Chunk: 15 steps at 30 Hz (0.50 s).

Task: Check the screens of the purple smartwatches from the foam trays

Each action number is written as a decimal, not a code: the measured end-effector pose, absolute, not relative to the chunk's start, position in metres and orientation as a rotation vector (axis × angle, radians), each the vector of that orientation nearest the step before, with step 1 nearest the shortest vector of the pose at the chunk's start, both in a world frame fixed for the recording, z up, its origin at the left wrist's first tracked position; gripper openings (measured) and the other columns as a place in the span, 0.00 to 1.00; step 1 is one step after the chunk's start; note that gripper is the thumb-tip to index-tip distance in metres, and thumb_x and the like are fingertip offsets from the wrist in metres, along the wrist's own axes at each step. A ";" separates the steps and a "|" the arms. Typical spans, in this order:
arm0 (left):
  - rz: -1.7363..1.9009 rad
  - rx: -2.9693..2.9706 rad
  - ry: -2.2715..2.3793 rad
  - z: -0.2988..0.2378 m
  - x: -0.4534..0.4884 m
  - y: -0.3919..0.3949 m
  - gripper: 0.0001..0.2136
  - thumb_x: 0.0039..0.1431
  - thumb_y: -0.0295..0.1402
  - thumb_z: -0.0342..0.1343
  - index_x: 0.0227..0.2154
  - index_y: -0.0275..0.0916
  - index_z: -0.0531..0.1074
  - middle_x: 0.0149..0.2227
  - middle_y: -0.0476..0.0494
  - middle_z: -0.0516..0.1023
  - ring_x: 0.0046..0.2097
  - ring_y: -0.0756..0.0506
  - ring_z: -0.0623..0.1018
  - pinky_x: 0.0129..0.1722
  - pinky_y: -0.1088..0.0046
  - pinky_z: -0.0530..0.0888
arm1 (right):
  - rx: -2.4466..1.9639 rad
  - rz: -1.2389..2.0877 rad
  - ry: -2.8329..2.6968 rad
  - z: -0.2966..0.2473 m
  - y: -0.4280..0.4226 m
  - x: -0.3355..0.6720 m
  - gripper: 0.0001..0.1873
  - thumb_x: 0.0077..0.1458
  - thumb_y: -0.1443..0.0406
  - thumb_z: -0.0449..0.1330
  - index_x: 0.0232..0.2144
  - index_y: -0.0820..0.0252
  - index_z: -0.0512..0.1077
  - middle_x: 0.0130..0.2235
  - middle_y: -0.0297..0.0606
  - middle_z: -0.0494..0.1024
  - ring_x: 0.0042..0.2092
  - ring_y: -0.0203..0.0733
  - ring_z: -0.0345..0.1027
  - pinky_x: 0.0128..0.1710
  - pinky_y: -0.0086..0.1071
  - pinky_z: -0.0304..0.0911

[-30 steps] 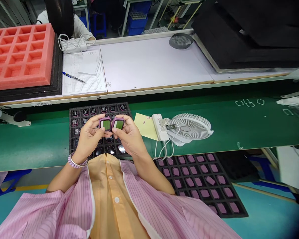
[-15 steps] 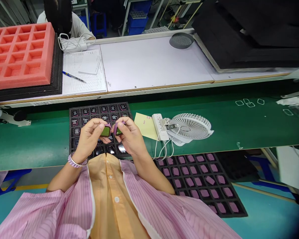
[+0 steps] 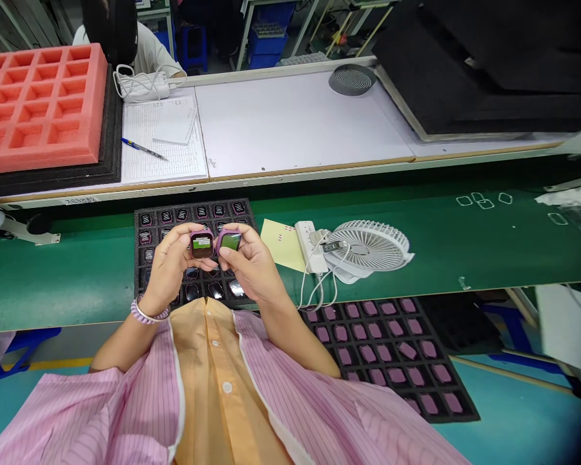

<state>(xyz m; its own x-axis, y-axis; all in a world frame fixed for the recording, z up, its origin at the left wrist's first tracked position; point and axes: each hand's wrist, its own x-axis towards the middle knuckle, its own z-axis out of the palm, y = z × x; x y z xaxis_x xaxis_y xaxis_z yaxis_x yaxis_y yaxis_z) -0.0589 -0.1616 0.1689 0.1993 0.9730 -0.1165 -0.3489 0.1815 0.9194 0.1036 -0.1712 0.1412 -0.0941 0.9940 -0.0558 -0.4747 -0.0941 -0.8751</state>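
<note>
Both watches are turned face-up again after being tipped edge-on half a second ago, so their screens now show to the camera. The left watch shows a dark screen with a green band and pale marks, no longer the plain green of a second ago. The right watch is still plain green. With the faces up and side by side, the two screens can be compared at a glance.

The left hand has its grip closed on the left watch, thumb and fingertips pinching the purple case. The right hand has its grip closed the same way on the right watch. The two cases are touching or nearly so, held just above the black tray of more watches, which lies on the green counter.

At far left, on the white counter behind, a pink foam tray sits on dark foam, with a lined paper pad and a pen beside it. Right of the hands lie a yellow note, a white power strip and a small white fan. Lower right, below the counter edge, a second tray holds purple cases.
</note>
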 end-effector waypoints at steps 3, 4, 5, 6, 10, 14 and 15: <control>1.145 0.896 0.881 0.170 -0.058 -0.161 0.19 0.61 0.47 0.63 0.45 0.38 0.72 0.34 0.48 0.83 0.28 0.46 0.85 0.28 0.73 0.84 | -0.885 1.512 -0.874 0.142 -0.172 0.104 0.25 0.49 0.64 0.72 0.48 0.52 0.68 0.36 0.30 0.74 0.29 0.34 0.66 0.29 0.30 0.67; 1.148 0.890 0.884 0.170 -0.058 -0.161 0.19 0.61 0.47 0.63 0.46 0.38 0.73 0.34 0.48 0.83 0.28 0.46 0.85 0.29 0.73 0.84 | -0.894 1.511 -0.881 0.141 -0.172 0.104 0.25 0.49 0.65 0.71 0.49 0.52 0.68 0.36 0.29 0.73 0.29 0.34 0.66 0.30 0.31 0.67; 1.148 0.884 0.888 0.170 -0.058 -0.161 0.19 0.61 0.46 0.63 0.46 0.38 0.73 0.34 0.48 0.83 0.28 0.46 0.85 0.29 0.73 0.83 | -0.897 1.511 -0.887 0.141 -0.172 0.104 0.25 0.48 0.66 0.69 0.49 0.51 0.68 0.36 0.29 0.73 0.29 0.35 0.66 0.31 0.32 0.68; 1.147 0.879 0.892 0.170 -0.058 -0.161 0.18 0.61 0.46 0.63 0.46 0.38 0.73 0.34 0.47 0.84 0.28 0.46 0.85 0.29 0.73 0.83 | -0.893 1.512 -0.891 0.141 -0.172 0.104 0.26 0.47 0.67 0.68 0.49 0.51 0.68 0.35 0.29 0.73 0.29 0.35 0.67 0.32 0.32 0.68; 1.136 0.881 0.896 0.169 -0.059 -0.160 0.18 0.61 0.45 0.63 0.47 0.38 0.73 0.36 0.46 0.84 0.29 0.46 0.85 0.29 0.73 0.83 | -0.855 1.519 -0.882 0.141 -0.172 0.105 0.27 0.46 0.68 0.66 0.49 0.51 0.68 0.36 0.28 0.74 0.29 0.35 0.68 0.33 0.33 0.67; 1.109 0.921 0.916 0.166 -0.059 -0.160 0.19 0.62 0.46 0.62 0.47 0.38 0.73 0.35 0.46 0.83 0.29 0.46 0.84 0.30 0.71 0.84 | -0.865 1.523 -0.856 0.140 -0.170 0.106 0.22 0.51 0.60 0.71 0.46 0.52 0.69 0.37 0.30 0.76 0.27 0.34 0.67 0.29 0.32 0.66; 1.102 0.937 0.925 0.165 -0.060 -0.160 0.19 0.62 0.47 0.62 0.47 0.38 0.73 0.35 0.46 0.83 0.29 0.46 0.84 0.29 0.70 0.84 | -0.867 1.522 -0.850 0.139 -0.169 0.106 0.22 0.53 0.56 0.72 0.45 0.52 0.69 0.36 0.31 0.76 0.26 0.34 0.66 0.27 0.31 0.64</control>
